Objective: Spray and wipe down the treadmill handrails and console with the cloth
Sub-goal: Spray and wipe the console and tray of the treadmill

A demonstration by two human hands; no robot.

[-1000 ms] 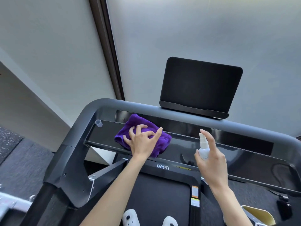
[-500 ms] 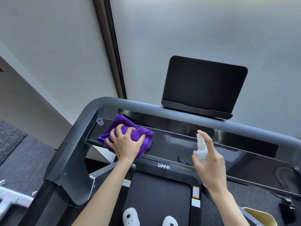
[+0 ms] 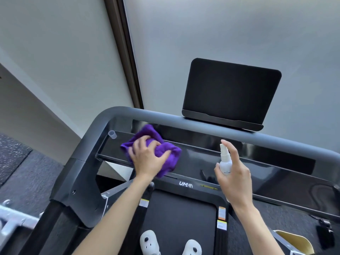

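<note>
A purple cloth (image 3: 165,155) lies bunched on the left part of the glossy black console tray (image 3: 266,173). My left hand (image 3: 147,159) presses flat on the cloth with fingers spread over it. To the right, my right hand (image 3: 233,173) grips a small white spray bottle (image 3: 224,161) upright above the tray, index finger resting on its nozzle top. The grey handrail (image 3: 165,116) curves around the tray's far and left sides. A dark screen (image 3: 230,92) stands on the rail at the back.
A small clear cap (image 3: 112,134) sits at the tray's far left corner. The treadmill belt (image 3: 176,221) runs below, with white shoes (image 3: 149,242) on it. A frosted wall is right behind the rail. Metal gym equipment (image 3: 12,219) is at the lower left.
My left hand slid the cloth left along the tray, then back a little to the right. The right hand with the bottle stayed almost still.
</note>
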